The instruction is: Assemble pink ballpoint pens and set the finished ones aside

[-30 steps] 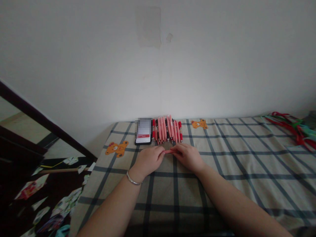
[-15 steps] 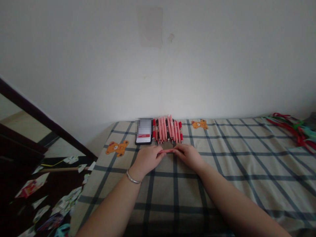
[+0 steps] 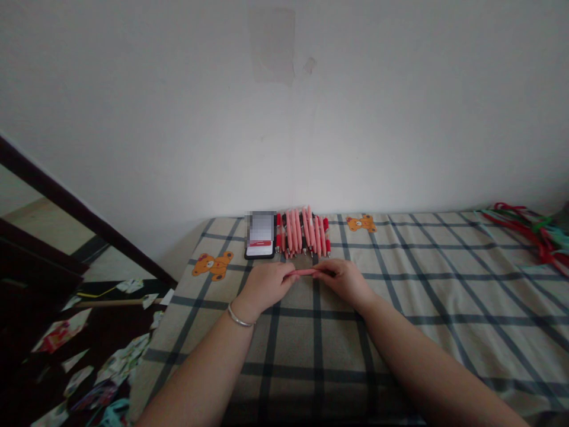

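My left hand (image 3: pixel 267 285) and my right hand (image 3: pixel 344 280) meet over a checked cloth with bear prints (image 3: pixel 422 308). Between them they pinch a pink pen (image 3: pixel 304 272), held level, one hand at each end, fingers closed on it. A silver bangle (image 3: pixel 237 319) sits on my left wrist. Just beyond the hands, a row of several pink and red pens (image 3: pixel 304 232) lies side by side against the wall.
A black phone (image 3: pixel 260 235) with a lit screen lies left of the pen row. Red and green cords (image 3: pixel 527 228) are heaped at the far right. The cloth's left edge drops to a dark floor strewn with paper scraps (image 3: pixel 89 367).
The hands have drawn slightly apart along the pink pen, so more of it shows between them. The view has shifted a little.
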`<state>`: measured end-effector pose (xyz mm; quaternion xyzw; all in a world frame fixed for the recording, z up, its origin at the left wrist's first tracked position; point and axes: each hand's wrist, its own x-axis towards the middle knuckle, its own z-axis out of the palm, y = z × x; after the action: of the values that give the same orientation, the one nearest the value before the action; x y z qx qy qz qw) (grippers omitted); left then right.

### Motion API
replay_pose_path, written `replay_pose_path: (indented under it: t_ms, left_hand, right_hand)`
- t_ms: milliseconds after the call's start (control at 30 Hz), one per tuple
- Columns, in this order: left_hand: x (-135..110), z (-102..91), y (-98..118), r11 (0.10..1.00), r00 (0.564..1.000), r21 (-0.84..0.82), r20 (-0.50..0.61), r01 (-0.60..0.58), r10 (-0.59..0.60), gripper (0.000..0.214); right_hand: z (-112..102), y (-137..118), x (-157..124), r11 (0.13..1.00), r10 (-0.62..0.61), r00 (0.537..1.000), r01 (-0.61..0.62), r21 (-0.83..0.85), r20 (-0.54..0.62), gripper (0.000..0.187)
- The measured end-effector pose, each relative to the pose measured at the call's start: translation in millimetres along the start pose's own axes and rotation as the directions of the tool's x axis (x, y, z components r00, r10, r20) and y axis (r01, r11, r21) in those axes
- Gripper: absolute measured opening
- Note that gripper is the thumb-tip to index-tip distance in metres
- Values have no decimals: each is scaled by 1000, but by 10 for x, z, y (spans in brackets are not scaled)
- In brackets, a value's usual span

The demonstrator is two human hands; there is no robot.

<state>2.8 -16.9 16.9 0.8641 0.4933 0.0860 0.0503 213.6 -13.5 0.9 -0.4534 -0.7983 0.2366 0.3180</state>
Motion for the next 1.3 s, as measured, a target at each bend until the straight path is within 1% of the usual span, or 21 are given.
replay_pose_path:
  t_ms: [100, 300, 467, 600, 733, 900, 1133, 1300]
  left_hand:
    - [7, 7, -8, 1000, 1000, 7, 0, -9, 9, 28]
    - [8, 30, -3, 999, 999, 25, 19, 33, -34, 29]
    - [5, -11, 36, 997, 997, -4, 34, 76, -76, 35]
    - [3, -47, 57, 995, 994, -21, 43, 97, -96, 35]
    - [-5, -40, 52, 996, 995, -14, 44, 93, -92, 34]
    - [-10, -19, 31, 996, 996, 8, 34, 83, -84, 32]
    - [-12, -49, 43, 996, 995, -9, 44, 86, -85, 31]
    - [-10, -60, 52, 996, 995, -12, 46, 92, -91, 30]
  right_hand:
    - [18, 13, -8, 999, -3, 1000, 2, -52, -12, 11]
    - [27, -21, -12, 989, 85, 996, -81, -125, 34, 11]
    - [-10, -110, -15, 983, 88, 994, -77, -167, 61, 16]
    - [-24, -113, -11, 973, 135, 990, -126, -192, 35, 23]
    - [-7, -31, -3, 988, 84, 994, -74, -133, 71, 19]
    - [17, 24, -10, 996, 84, 995, -81, -43, 63, 11]
    - [24, -14, -5, 999, 14, 1000, -13, -40, 24, 8]
    - [25, -24, -7, 999, 34, 999, -32, -42, 38, 10]
